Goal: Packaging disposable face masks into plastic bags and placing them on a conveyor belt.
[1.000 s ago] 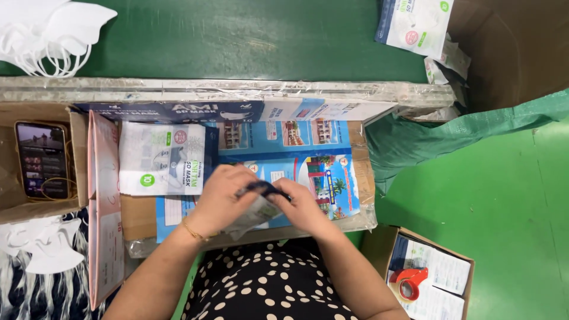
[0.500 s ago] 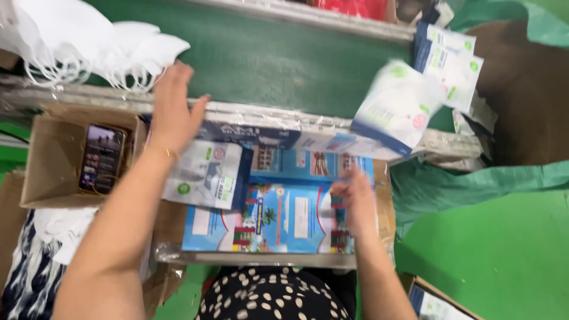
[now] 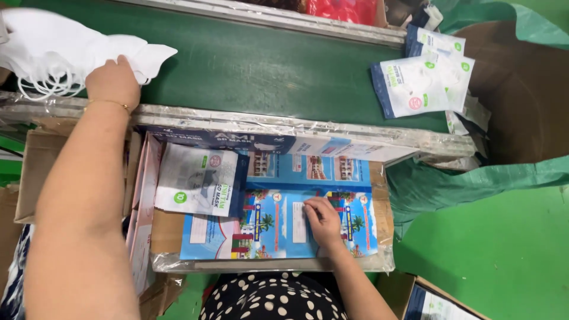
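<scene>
Masks, white and heaped at the near left end of the green belt, are what our left hand lies on. Its fingers are curled down over the top of the heap, pressing one mask, though we cannot tell whether they have pinched it up. How many masks are in the heap we cannot count; their ear loops tangle together on the side nearest us.

Our right hand rests flat on the blue printed sheet, which lies on the work tray on the near side of the belt. The fingers are stretched out and close together, tips pressing on the sheet, gripping nothing.

One bagged mask pack, white with a dark blue edge, lies on the tray just beside the sheet, between it and the belt's metal rail.

At the far right end of the belt we count about three more packs, overlapping each other. Beyond that end stands one large brown bin, lined with a green sack that spills over the floor below the belt. One cardboard box sits under our left forearm, by the belt's near left corner.
</scene>
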